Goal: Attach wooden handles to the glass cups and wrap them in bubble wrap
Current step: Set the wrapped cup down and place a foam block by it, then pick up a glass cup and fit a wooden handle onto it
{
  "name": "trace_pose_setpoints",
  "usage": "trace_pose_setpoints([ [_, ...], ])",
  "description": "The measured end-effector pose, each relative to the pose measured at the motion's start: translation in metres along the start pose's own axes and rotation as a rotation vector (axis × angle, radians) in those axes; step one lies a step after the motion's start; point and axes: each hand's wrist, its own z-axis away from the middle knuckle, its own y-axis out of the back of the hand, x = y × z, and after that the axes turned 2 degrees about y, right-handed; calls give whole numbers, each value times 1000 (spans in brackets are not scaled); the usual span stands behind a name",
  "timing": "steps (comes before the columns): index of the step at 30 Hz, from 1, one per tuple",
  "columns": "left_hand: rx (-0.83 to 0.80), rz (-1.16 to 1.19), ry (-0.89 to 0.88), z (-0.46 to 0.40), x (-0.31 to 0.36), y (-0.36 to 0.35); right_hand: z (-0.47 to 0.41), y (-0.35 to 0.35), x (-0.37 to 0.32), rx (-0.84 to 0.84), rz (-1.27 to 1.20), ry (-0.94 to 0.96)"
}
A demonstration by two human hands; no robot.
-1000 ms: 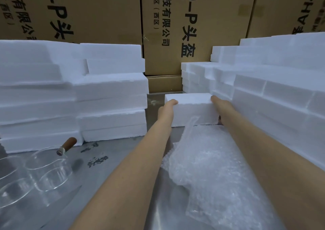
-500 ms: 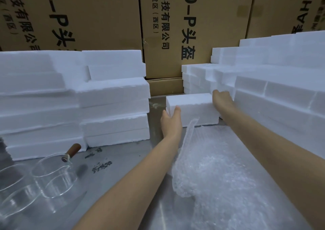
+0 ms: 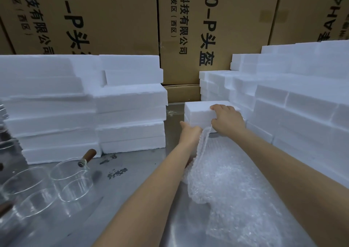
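Behind bubble wrap (image 3: 226, 180), left hand (image 3: 189, 131) partly hidden.

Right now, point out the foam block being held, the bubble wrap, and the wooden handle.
foam block (image 3: 198, 112), head view, front face near its left end.
bubble wrap (image 3: 232, 186), head view, middle of the crumpled sheet.
wooden handle (image 3: 90, 154), head view, mid-shaft.

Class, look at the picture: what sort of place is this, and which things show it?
Probably a packing area in a warehouse: printed cardboard cartons stacked behind, piles of white foam blocks, and bubble wrap on a metal table.
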Motion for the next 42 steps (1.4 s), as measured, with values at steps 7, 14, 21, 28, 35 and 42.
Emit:
trace_pose_setpoints([
  [7,57,-43,21,28,-7,20,9,24,-26,37,-102,15],
  [14,75,-93,-111,116,-29,45,56,53,-94,178,-433,89],
  [21,210,-364,-259,182,-57,91,157,37,-157,-70,-834,164],
  [28,423,-482,-338,181,-63,145,194,-7,-164,-131,-774,39],
  [35,806,-1152,-514,179,-62,185,193,-7,-161,-197,-751,45],
  [42,743,-1134,-418,175,-63,193,191,-8,-160,-201,-765,45],
])
